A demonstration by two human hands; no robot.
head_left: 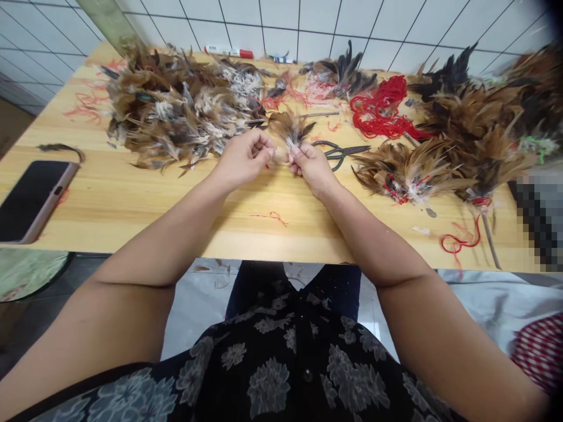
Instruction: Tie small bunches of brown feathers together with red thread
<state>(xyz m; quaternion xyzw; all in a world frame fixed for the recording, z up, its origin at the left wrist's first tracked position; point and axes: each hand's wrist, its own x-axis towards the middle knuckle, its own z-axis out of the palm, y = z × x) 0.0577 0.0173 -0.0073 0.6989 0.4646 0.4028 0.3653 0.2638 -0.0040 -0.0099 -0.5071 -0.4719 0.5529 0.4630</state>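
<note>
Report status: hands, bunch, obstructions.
Right hand pinching small feather bunch at its pale base. Left hand beside it, fingers curled, hold unclear. Scissors lying close by right hand; nothing visibly blocking.

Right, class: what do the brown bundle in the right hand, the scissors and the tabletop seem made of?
Brown bundle: likely feathers, soft-looking; tapering tips and pale, wispy bases show.
Scissors: probably metal, dark and fairly dull; slim blades and thin looped handles suggest it.
Tabletop: wood or wood-look laminate, smooth; pale grain streaks show.

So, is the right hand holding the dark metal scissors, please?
No, the right hand pinches brown feathers; the scissors lie on the wooden table.
</note>
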